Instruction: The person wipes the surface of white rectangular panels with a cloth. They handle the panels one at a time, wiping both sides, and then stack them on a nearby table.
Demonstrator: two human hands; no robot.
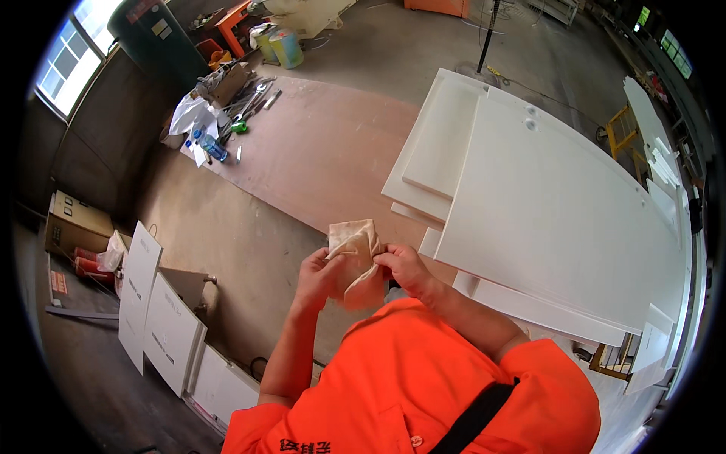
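Between my two hands, in front of my chest, is a crumpled beige cloth [354, 244] with folds across it. My left hand [319, 274] pinches its left side, the thumb lying over the fabric. The fingers of my right hand [403, 266] grip its right edge. Both forearms are bent inward, and the cloth's lower end hangs near my orange shirt. Just beyond the cloth is the near edge of a reddish-brown tabletop [333, 144].
Large white panels [560, 204] lie stacked at the right. A clear bottle [213, 146] and a heap of hand tools [253, 102] sit at the table's far left. More white boards [172, 333] lean at the lower left, near red cylinders [92, 261].
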